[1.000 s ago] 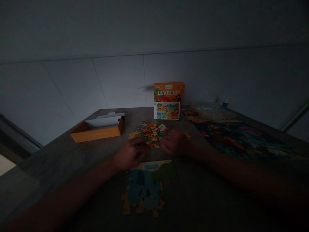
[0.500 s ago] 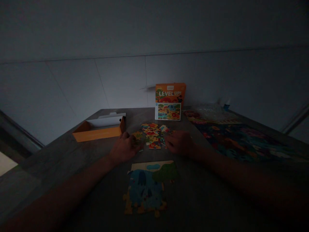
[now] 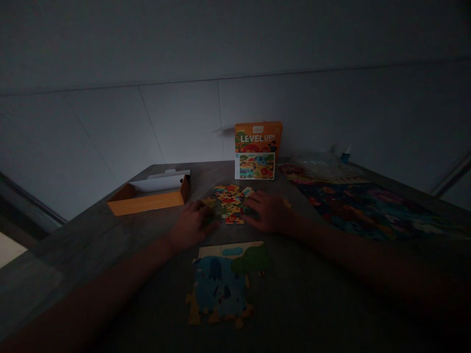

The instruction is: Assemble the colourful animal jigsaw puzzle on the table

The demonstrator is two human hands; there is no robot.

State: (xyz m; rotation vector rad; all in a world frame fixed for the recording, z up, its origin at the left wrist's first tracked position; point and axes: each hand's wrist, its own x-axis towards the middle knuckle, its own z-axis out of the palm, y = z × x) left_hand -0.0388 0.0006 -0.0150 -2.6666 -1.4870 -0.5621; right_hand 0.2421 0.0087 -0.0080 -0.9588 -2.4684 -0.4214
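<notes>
1. Resting on the bench [image 3: 110, 245], the left hand [image 3: 192, 224] touches the near-left edge of the loose puzzle pieces [image 3: 228, 198]. Its fingers are curled, but it is too dark to tell if they grip anything.
2. Right hand [image 3: 269, 212] lies on the pile's right side, its fingers equally unclear.
3. Part-built puzzle [image 3: 221, 284] sits nearer; puzzle box [image 3: 258, 147] stands upright behind.

On the table [image 3: 110, 245], the pieces [image 3: 228, 201] lie mid-table, with the left hand [image 3: 191, 226] at their left edge and the right hand [image 3: 267, 212] at their right. Nearer lies the part puzzle [image 3: 222, 284]. Left of the pieces sits the tray [image 3: 149, 196]. Behind them the box [image 3: 257, 149] stands by the wall [image 3: 184, 122]. To the right lies the big puzzle [image 3: 368, 211], with a bag [image 3: 320, 166] at its far end.
</notes>
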